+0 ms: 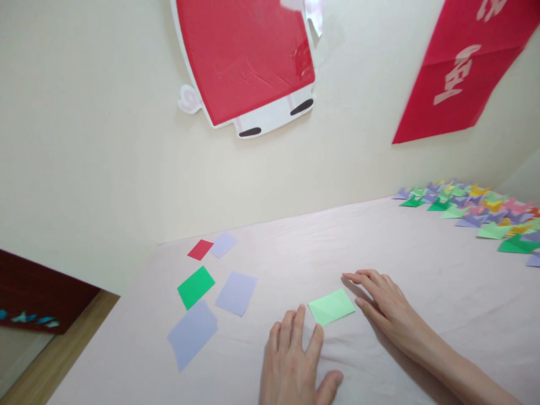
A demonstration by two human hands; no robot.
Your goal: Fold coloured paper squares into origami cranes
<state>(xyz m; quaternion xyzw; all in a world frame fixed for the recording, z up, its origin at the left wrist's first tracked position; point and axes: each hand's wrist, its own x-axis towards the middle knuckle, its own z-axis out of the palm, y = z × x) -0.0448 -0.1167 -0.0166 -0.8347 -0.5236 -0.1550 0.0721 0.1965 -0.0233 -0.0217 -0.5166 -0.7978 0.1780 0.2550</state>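
A light green paper rectangle [333, 307], seemingly folded, lies flat on the pale pink cloth surface [291, 253]. My left hand [293, 360] rests palm down at its near left side, fingers spread; a fingertip is at or very near the paper's lower left edge. On the other side, my right hand [386, 306] hovers just off the paper's right end with its fingers stretched out and nothing in them. Whether any finger presses on the paper I cannot tell.
To the left lie loose paper pieces: a red one [200, 250], a dark green one [196, 287] and several lilac ones [237, 293]. Rows of colourful folded paper figures [481, 209] stand at the far right. A wall [126, 169] with red decorations [248, 56] rises behind.
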